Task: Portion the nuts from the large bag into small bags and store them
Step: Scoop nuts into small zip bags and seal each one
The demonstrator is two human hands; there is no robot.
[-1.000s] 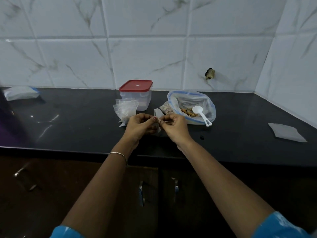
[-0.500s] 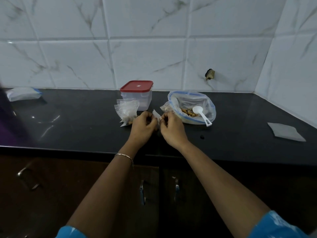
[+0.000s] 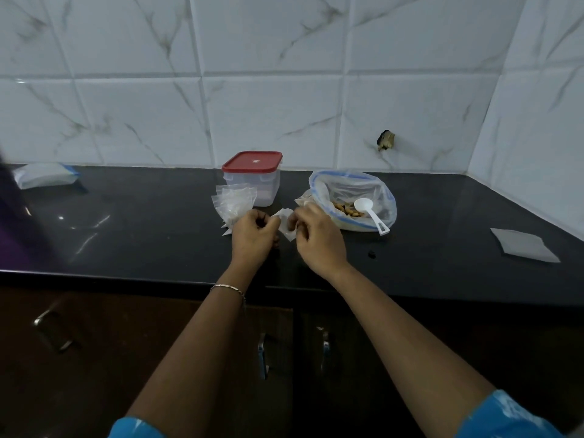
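Clear small bag (image 3: 286, 227), crumpled, btwn left hand (image 3: 252, 237) & right hand (image 3: 317, 240).

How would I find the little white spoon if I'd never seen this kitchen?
On the black countertop, find the big clear bag with a blue edge, right of the red-lidded box. The spoon rests in its open mouth, bowl over the nuts. It is the only solid white thing there; its neighbours are see-through.
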